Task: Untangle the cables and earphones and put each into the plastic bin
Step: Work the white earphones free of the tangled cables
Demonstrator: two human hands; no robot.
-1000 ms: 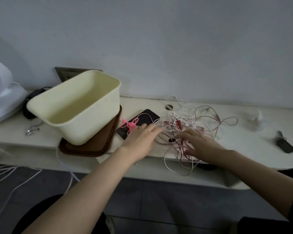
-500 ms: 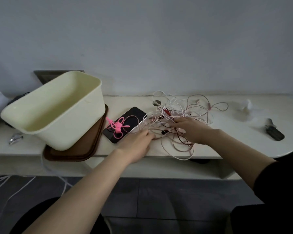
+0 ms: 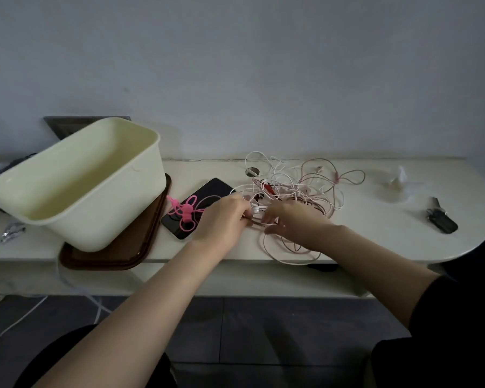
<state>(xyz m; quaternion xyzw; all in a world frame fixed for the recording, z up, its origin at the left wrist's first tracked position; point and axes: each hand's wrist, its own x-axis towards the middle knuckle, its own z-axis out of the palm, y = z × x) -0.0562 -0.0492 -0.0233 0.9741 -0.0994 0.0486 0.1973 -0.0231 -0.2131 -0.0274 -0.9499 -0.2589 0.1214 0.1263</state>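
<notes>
Centre frame, the left hand pinches a white earphone at the cable tangle's left edge. The right hand rests on the strands, its grasp unclear. At left, the plastic bin sits on a brown tray, with a phone between bin and hands.

Cream bin, brown tray, pink and white cables

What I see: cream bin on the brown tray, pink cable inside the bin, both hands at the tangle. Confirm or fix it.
One error: the pink cable is not inside the bin; the head view shows it lying on the black phone beside it. The rest holds: bin on the brown tray, left hand and right hand at the tangle.
</notes>
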